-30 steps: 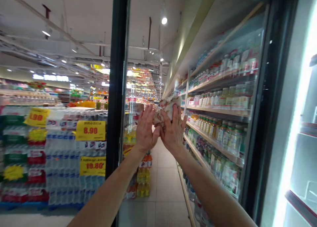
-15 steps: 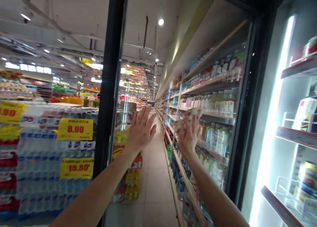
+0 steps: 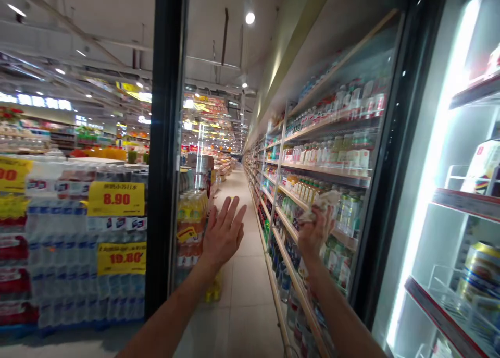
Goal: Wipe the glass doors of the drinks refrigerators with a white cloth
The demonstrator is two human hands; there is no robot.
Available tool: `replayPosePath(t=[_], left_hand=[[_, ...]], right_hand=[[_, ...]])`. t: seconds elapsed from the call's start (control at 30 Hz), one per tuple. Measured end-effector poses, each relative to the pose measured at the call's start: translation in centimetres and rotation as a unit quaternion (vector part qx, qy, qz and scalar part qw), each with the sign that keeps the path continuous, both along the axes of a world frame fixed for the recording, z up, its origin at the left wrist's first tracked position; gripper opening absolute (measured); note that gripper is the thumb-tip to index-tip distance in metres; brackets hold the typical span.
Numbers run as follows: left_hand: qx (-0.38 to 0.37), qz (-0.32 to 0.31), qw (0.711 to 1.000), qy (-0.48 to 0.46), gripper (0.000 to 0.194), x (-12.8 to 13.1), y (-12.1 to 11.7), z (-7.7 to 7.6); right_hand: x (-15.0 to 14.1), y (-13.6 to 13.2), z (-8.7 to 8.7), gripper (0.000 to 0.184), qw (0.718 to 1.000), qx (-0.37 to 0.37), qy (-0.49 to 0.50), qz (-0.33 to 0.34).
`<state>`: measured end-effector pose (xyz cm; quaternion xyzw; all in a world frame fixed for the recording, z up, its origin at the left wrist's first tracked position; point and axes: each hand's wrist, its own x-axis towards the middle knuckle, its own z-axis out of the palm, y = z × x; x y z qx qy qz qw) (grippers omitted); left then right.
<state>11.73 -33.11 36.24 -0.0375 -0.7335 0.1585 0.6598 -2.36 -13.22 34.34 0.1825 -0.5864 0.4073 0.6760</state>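
A glass door [image 3: 250,139] in a dark frame stands in front of me, and an aisle and drink shelves show in its pane. My left hand [image 3: 224,230] lies flat on or close to the glass, fingers spread, holding nothing. Over to the right, my right hand [image 3: 317,233] presses a crumpled whitish cloth [image 3: 327,199] toward the pane, its fingers around the cloth. Whether the left palm touches the glass I cannot tell.
Lit fridge shelves [image 3: 464,204] with a gold can [image 3: 482,274] stand close on the right. The black door frame [image 3: 166,139] rises left of my left hand. Beyond it are stacked bottle packs [image 3: 70,254] with yellow price signs [image 3: 116,199].
My right hand has moved down and to the right with the cloth. The left hand sits lower in view, still spread. The camera view has shifted slightly.
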Motion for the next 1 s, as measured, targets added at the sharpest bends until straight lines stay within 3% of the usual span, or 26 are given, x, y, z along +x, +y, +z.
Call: replayPosePath(t=[0.1,0.17,0.2,0.27,0.37,0.43,0.47,0.53,0.63,0.73,0.8,0.9,0.97,1.0], left_hand=[[-0.004,-0.009,1.000,0.007,0.055,-0.3,-0.4,0.1],[-0.001,-0.017,1.000,0.001,0.056,-0.4,-0.5,-0.5],[0.006,-0.020,1.000,-0.005,0.056,-0.4,-0.5,-1.1],[0.025,-0.023,0.999,-0.018,0.058,-0.4,-0.4,-2.7],[0.043,-0.019,0.999,-0.014,0.061,-0.5,0.1,-5.1],[0.050,-0.014,0.999,-0.007,0.062,-0.7,0.4,-6.0],[0.055,-0.014,0.998,-0.005,0.062,-0.8,0.5,-6.3],[0.062,-0.020,0.998,-0.007,0.061,-0.9,0.5,-6.4],[0.068,-0.033,0.997,-0.015,0.061,-0.9,0.3,-6.2],[0.069,-0.038,0.997,-0.024,0.063,-0.9,0.0,-6.2],[0.069,-0.037,0.997,-0.026,0.065,-1.0,-0.2,-6.3],[0.067,-0.030,0.997,-0.021,0.064,-1.2,-0.3,-6.4],[0.060,-0.021,0.998,-0.013,0.063,-1.3,-0.2,-6.4],[0.057,-0.018,0.998,-0.010,0.063,-1.3,-0.1,-6.3]], right_hand=[[4.0,-5.8,-1.0,0.016,0.983,0.173,0.047,0.048],[4.7,-7.0,-1.9,0.010,0.971,0.221,0.069,0.053],[4.2,-6.4,-2.3,0.010,0.972,0.219,0.069,0.043],[1.8,-3.0,-2.9,0.012,0.987,0.157,0.032,0.007],[-2.8,3.5,-3.2,0.031,0.998,-0.008,-0.041,-0.046],[-4.3,5.4,-3.1,0.046,0.994,-0.067,-0.059,-0.062],[-4.3,5.1,-3.1,0.050,0.994,-0.063,-0.059,-0.061],[-2.5,2.6,-3.4,0.048,0.998,0.003,-0.046,-0.047],[1.5,-2.6,-4.3,0.041,0.982,0.187,-0.003,-0.016],[2.3,-3.2,-5.6,0.036,0.965,0.260,0.036,-0.020],[0.3,-0.2,-6.4,0.034,0.976,0.215,0.012,-0.037],[-3.7,5.1,-6.8,0.042,0.995,0.024,-0.089,-0.037],[-4.8,6.2,-6.5,0.047,0.989,-0.075,-0.126,-0.014],[-4.5,5.7,-6.4,0.048,0.989,-0.076,-0.125,0.001]])
